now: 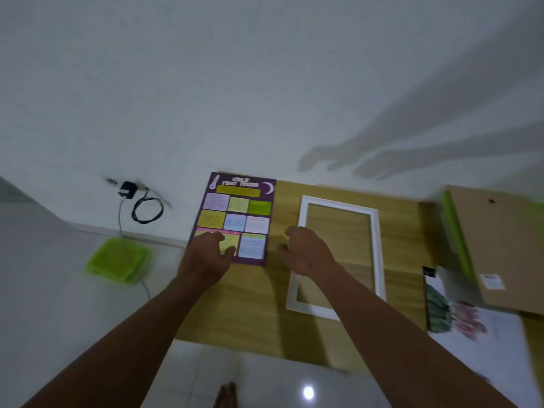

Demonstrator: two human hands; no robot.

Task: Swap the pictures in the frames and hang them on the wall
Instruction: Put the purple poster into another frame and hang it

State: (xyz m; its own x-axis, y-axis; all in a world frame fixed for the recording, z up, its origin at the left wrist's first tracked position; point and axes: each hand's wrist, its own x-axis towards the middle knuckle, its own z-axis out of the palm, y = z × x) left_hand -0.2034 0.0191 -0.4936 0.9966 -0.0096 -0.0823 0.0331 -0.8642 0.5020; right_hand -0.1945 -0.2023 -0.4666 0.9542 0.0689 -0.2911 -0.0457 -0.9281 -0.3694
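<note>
A purple poster [235, 213] with coloured text boxes lies flat at the left end of a low wooden table [282, 293]. My left hand [207, 257] rests on the poster's near left corner, fingers curled onto the paper. My right hand [306, 250] hovers just right of the poster with fingers spread, holding nothing. An empty white frame [378, 245] lies on the table to the right of that hand. Further right, a brown backing board [500, 248] lies over a green frame [454, 231]. A floral picture [465, 319] lies at the near right.
The white wall [265, 83] rises right behind the table. On the floor to the left are a green tray [117, 260] and a black charger with a looped cable [138, 204]. A bare foot [225, 396] shows on the glossy tiles below.
</note>
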